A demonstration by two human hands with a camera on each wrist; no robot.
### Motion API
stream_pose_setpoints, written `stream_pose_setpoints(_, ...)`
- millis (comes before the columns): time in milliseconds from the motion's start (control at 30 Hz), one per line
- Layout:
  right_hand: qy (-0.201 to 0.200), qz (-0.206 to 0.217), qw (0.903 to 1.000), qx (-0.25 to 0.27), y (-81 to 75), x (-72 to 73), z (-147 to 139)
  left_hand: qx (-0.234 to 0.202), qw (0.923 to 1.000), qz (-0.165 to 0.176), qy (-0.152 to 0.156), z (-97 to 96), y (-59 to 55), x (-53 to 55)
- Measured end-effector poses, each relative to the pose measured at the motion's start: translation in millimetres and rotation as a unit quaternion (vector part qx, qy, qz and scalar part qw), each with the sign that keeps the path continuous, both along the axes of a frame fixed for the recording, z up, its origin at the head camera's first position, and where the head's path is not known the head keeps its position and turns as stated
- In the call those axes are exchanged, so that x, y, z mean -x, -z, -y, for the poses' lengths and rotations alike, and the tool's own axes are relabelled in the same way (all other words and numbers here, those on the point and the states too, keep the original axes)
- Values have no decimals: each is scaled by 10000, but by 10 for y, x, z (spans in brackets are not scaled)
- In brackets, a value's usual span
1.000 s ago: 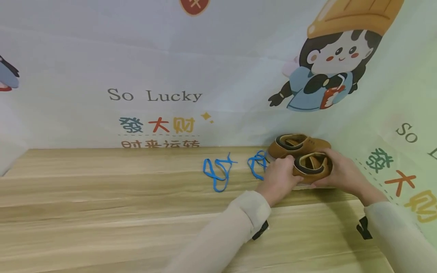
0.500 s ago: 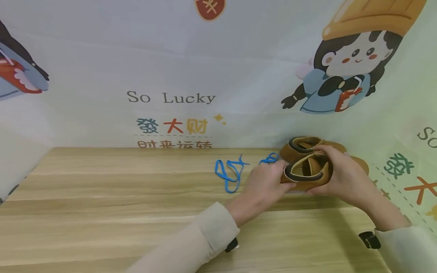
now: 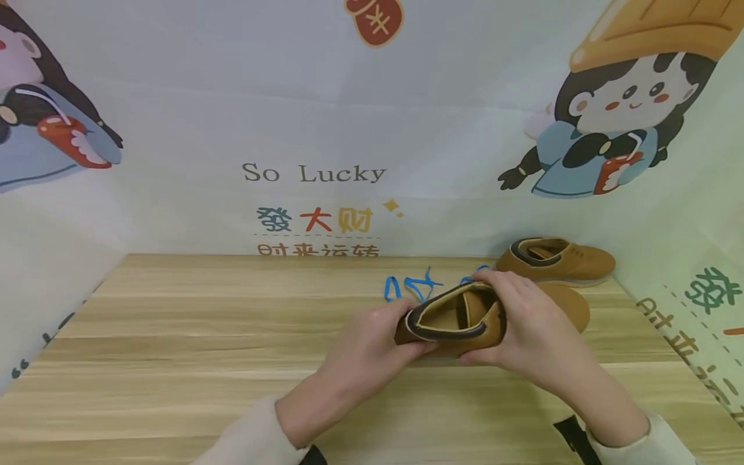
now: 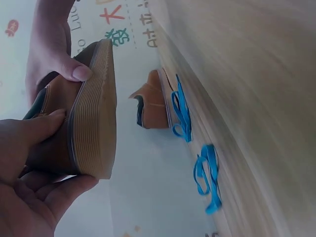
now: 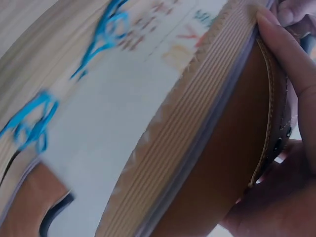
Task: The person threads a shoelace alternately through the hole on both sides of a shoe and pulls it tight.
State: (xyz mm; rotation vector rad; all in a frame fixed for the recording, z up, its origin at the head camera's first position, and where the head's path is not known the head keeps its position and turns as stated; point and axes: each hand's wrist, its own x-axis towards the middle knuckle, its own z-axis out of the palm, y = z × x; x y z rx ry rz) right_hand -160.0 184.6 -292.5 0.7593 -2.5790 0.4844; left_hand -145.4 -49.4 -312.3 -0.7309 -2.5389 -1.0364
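A brown low-cut shoe (image 3: 494, 326) with a dark padded collar and no lace in it is held above the table. My left hand (image 3: 366, 349) grips it at the heel end, thumb along the side. My right hand (image 3: 535, 332) holds its right side further forward, and the toe sticks out beyond that hand. In the left wrist view the ribbed tan sole (image 4: 96, 123) shows clear of the tabletop. A matching shoe (image 3: 575, 263) stands at the back right. Two blue shoelaces (image 4: 210, 177) lie loosely looped on the table, partly hidden by my hands in the head view.
The wood-grain table (image 3: 192, 336) runs back to a printed cloth backdrop (image 3: 314, 116). Another printed cloth panel (image 3: 703, 245) borders the right side, close to the standing shoe.
Both hands have brought the gripped shoe up and toward me and to the left, away from the other shoe, which stays put. The head view has turned slightly left.
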Motion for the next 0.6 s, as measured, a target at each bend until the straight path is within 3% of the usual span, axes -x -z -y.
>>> stream_pose_setpoints(67,30,-78,9999,-138,2,-39,106,-130,9999,5,85,119,19,-40)
stream_pose_setpoints(233,168,-194,9982,-536,16,-135,409,-527,9976,384,236,440,92,-141)
stream_pose_setpoints(333,109,-297,9975,-627,76,-186,581,-424,9983,371,139,619,148,-209)
stream_pose_setpoints(467,-42,-474,9976,-510,205,-229,755,-79,10000,52,-11,786,189,-271)
stream_pose_setpoints(600,-73,-405,9983,-412,319,-256,885,63,10000,-23,-50,904,220,-295)
